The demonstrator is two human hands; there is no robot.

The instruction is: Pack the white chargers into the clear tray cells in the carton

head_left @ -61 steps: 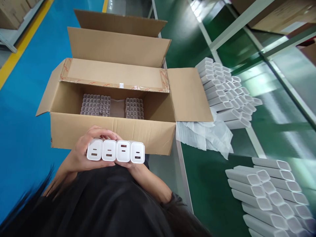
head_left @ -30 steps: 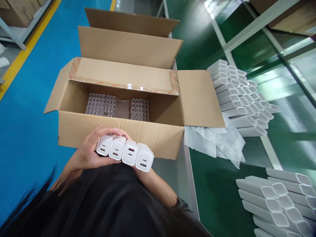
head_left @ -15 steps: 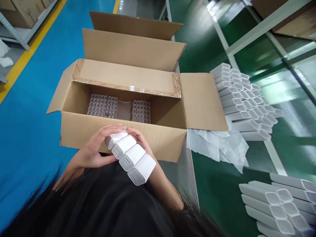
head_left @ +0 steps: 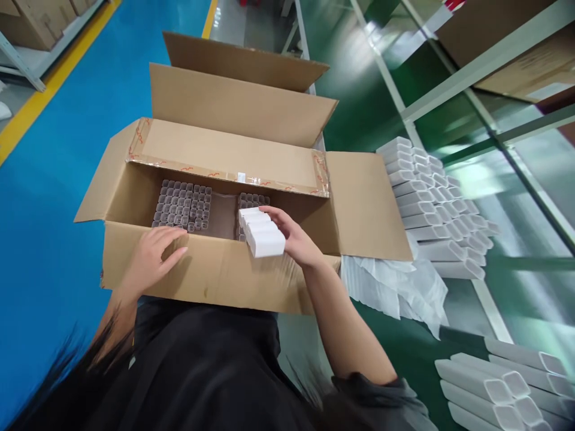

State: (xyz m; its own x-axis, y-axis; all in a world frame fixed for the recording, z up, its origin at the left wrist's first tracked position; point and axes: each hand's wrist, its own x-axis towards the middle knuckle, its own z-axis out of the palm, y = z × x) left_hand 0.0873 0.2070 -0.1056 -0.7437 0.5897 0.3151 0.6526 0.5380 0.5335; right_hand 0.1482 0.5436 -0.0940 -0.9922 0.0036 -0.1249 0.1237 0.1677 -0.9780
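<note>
Above the right part of the open cardboard box [head_left: 215,269], my right hand [head_left: 291,236] grips a row of several white tubes [head_left: 265,236], which partly hides the right stack in the box. My left hand [head_left: 155,254] rests by the box's near edge with its fingers apart and nothing in it. Inside the box, a stack of tubes [head_left: 179,203] stands on end at the left, and another stack [head_left: 254,199] stands right of the middle. Brown cardboard [head_left: 222,215] shows between the two stacks.
Beyond the box's right flap [head_left: 368,206] lies a large pile of white tubes [head_left: 435,203]. White wrapping sheets [head_left: 399,284] hang nearby. More tubes [head_left: 503,383] lie at the lower right. A second carton [head_left: 242,108] stands behind, with its flaps up.
The row of tubes has moved from in front of my body to over the box, in my right hand. My left hand has let go of it and moved left.
</note>
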